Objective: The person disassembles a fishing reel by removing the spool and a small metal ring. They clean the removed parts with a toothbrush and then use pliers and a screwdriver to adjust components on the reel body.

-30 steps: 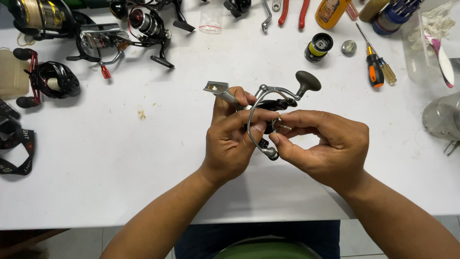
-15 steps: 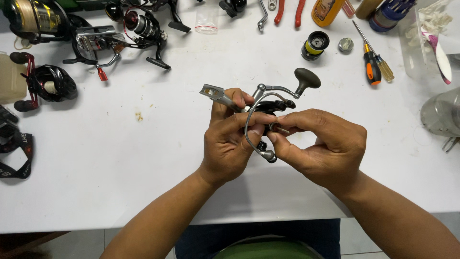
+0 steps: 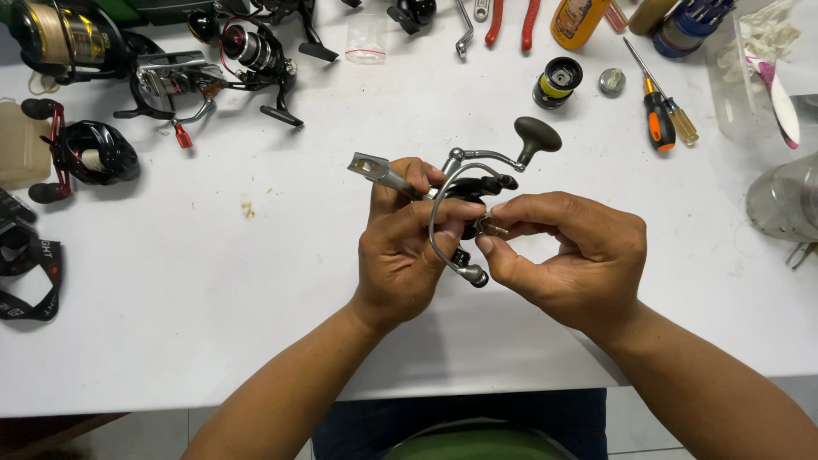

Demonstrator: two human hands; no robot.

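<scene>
While left hand (image 3: 400,255) grips spinning reel (image 3: 464,183) | foot points upper-left, handle upper-right | right hand (image 3: 567,255) pinches its small part

At the far edge of your tabletop (image 3: 256,281), a small clear plastic bag (image 3: 369,39) lies flat, see-through with a paler top strip. To its right stands an orange-yellow bottle (image 3: 578,20) with a pale label, cut off by the frame. Just below it, a small black jar (image 3: 557,82) lies tilted, a yellow label band round its body. A clear plastic container (image 3: 758,77) stands at your right edge.
</scene>
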